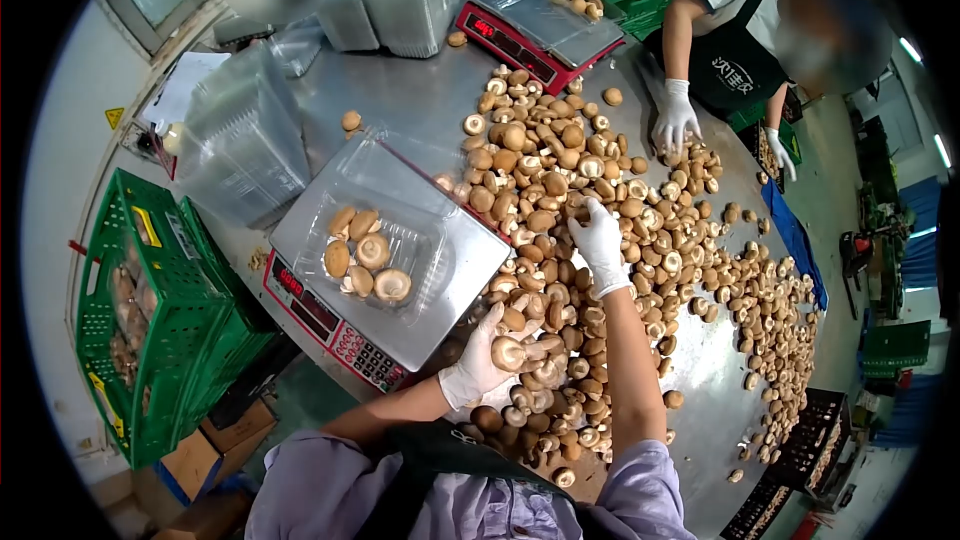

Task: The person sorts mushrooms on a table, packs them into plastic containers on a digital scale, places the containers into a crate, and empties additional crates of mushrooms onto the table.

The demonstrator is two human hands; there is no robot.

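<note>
My left hand [476,362], in a white glove, is curled around a few brown-capped mushrooms [508,353] at the near side of the pile. Farther out, my right hand [600,245], also gloved, has its fingers and thumb closed on a mushroom [577,208] in the large heap of mushrooms [560,155]. Left of my hands, a clear plastic tray [425,240] with several mushrooms inside rests on the metal plate of a red digital scale [345,335].
Stacks of clear trays [245,135] stand at the back left. A second red scale [510,48] is at the far side. Green crates [165,340] are at the left. Across the metal table [690,395], a co-worker's gloved hand [677,120] touches the mushrooms.
</note>
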